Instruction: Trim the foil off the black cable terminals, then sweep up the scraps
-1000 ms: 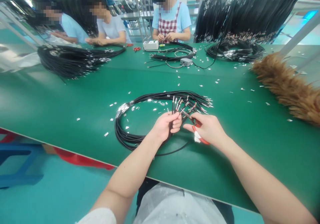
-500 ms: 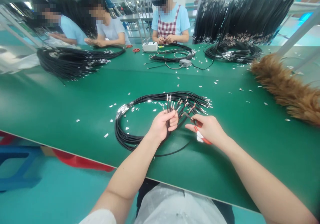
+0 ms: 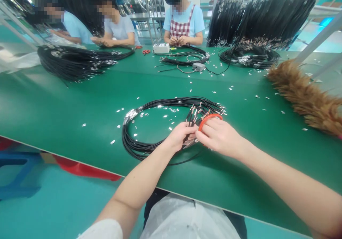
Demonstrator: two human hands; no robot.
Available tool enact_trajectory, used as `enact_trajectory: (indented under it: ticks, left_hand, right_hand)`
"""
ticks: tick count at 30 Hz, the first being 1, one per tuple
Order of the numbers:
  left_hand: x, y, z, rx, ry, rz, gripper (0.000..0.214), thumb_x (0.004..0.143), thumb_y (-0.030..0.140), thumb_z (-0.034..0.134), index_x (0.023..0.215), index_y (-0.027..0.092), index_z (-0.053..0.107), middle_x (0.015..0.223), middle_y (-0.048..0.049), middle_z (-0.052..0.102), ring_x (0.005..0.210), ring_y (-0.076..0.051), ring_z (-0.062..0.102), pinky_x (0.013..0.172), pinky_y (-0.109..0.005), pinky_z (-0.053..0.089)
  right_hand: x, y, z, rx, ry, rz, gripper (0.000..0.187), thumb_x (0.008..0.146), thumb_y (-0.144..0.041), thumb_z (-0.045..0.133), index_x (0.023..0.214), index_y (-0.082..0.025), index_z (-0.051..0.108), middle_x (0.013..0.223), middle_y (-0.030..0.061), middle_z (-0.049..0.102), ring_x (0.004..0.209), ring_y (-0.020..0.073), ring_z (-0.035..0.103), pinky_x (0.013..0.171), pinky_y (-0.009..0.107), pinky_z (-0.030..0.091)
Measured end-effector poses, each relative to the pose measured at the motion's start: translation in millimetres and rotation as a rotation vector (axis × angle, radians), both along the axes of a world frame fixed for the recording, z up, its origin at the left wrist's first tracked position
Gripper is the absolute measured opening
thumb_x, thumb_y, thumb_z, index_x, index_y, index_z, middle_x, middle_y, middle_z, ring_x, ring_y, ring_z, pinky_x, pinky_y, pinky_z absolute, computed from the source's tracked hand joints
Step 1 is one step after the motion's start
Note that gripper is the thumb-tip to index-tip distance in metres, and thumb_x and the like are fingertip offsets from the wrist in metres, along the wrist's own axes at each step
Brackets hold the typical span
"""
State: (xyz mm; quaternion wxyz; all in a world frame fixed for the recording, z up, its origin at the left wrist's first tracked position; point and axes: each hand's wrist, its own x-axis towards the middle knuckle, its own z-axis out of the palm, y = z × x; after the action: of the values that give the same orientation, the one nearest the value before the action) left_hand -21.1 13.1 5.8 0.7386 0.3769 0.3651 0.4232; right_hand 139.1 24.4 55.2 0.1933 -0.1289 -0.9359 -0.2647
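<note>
A coil of thin black cables (image 3: 139,147) lies on the green table in front of me, bound with clear and white wrapping on its left side. My left hand (image 3: 182,135) is closed around several of the cables near their ends, and their stripped, metallic tips stick up above my fingers. In my right hand (image 3: 220,134) is a pair of scissors (image 3: 213,116) with orange-red handles. Their blades point left and down, beside the cables just under my left hand. The blade tips are partly hidden. More cable ends (image 3: 221,108) fan out at the upper right of the coil.
White scraps dot the green table (image 3: 93,103). A brown feather duster (image 3: 307,96) lies at the right. Across the table are cable bundles (image 3: 72,64), a white box (image 3: 161,48), another pair of scissors (image 3: 146,52) and several co-workers. A blue stool (image 3: 16,178) stands lower left.
My right hand has turned over and moved closer to my left hand, swinging the scissors so that the blades point left and down. My left hand has shifted slightly right and down with the cables.
</note>
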Motion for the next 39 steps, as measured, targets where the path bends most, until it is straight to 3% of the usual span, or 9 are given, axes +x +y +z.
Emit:
enact_trajectory:
  ticks: [6,12,16,21,24,27,30,35,39]
  left_hand:
    - [2,-1,-5.9,0.018,0.103,-0.060,0.016,0.061,0.016,0.057,0.053,0.015,0.043,0.040,0.0074,0.033,0.034,-0.002,0.025,0.037,-0.019,0.016]
    - [1,-2,-5.1,0.012,0.158,-0.133,0.011,0.057,0.013,0.056,0.053,0.014,0.046,0.041,0.0069,0.035,0.035,-0.002,0.025,0.036,-0.019,0.017]
    - [0,-5,2.4,0.047,0.181,-0.177,0.013,0.060,0.019,0.062,0.057,0.012,0.051,0.041,0.0066,0.036,0.035,-0.002,0.025,0.035,-0.019,0.016]
    - [-4,-7,5.6,0.152,0.170,-0.155,0.018,0.064,0.027,0.066,0.065,0.012,0.056,0.045,0.0059,0.040,0.038,-0.003,0.031,0.036,-0.019,0.019]
    - [-2,-9,6.2,0.243,0.250,-0.034,0.019,0.065,0.030,0.066,0.064,0.013,0.055,0.051,0.0050,0.044,0.040,-0.003,0.032,0.039,-0.020,0.022]
    - [3,-12,7.4,0.439,0.445,0.254,0.016,0.069,0.027,0.062,0.061,0.014,0.056,0.056,0.0034,0.048,0.048,-0.006,0.039,0.048,-0.021,0.031]
    - [6,-12,6.3,0.481,0.510,0.480,0.015,0.072,0.028,0.060,0.064,0.016,0.055,0.057,0.0038,0.047,0.051,-0.007,0.040,0.052,-0.021,0.033]
    - [3,-8,3.3,0.304,0.246,0.381,0.015,0.073,0.031,0.060,0.071,0.017,0.055,0.060,0.0047,0.045,0.046,-0.005,0.038,0.046,-0.020,0.031]
    - [2,-6,4.9,0.334,0.201,0.423,0.008,0.070,0.024,0.063,0.071,0.016,0.060,0.077,0.0008,0.054,0.065,-0.008,0.050,0.063,-0.021,0.040]
  right_hand:
    - [-5,-20,3.1,-0.023,-0.142,-0.144,0.019,0.078,-0.005,0.040,0.066,-0.017,0.050,0.054,0.0021,0.048,0.051,0.0133,0.044,0.051,0.029,0.026]
    - [-1,-22,8.7,-0.305,-0.208,-0.181,0.015,0.076,-0.004,0.040,0.077,-0.016,0.048,0.063,0.0040,0.052,0.055,0.0142,0.047,0.048,0.027,0.022]
    - [11,-11,8.3,-1.001,0.022,-0.237,0.016,0.071,-0.002,0.042,0.074,-0.018,0.041,0.063,-0.0011,0.050,0.053,0.0097,0.044,0.047,0.021,0.028]
    - [13,-5,-24.5,-2.132,0.833,-0.171,0.031,0.066,-0.018,0.061,0.074,-0.022,0.032,0.058,-0.0071,0.051,0.050,0.0093,0.051,0.052,0.026,0.045]
    - [3,-10,-45.3,-2.413,1.186,-0.037,0.039,0.059,-0.017,0.069,0.073,-0.021,0.033,0.052,-0.0094,0.049,0.045,0.0058,0.045,0.052,0.024,0.046]
    - [-6,-22,-46.4,-2.438,1.343,0.059,0.040,0.057,-0.015,0.070,0.070,-0.021,0.032,0.051,-0.0100,0.048,0.042,0.0033,0.041,0.050,0.020,0.045]
    - [-9,-31,-34.8,-2.347,1.264,0.053,0.037,0.062,-0.016,0.067,0.072,-0.022,0.032,0.051,-0.0098,0.049,0.044,0.0066,0.047,0.049,0.023,0.045]
    - [-14,-23,-33.1,-1.685,1.314,-0.230,0.032,0.064,-0.018,0.068,0.071,-0.021,0.037,0.062,-0.0058,0.056,0.058,0.0101,0.055,0.063,0.028,0.046]
    - [-32,-18,-41.2,-1.699,1.409,-0.080,0.031,0.063,-0.022,0.070,0.073,-0.021,0.040,0.070,-0.0045,0.057,0.069,0.0121,0.057,0.075,0.031,0.044]
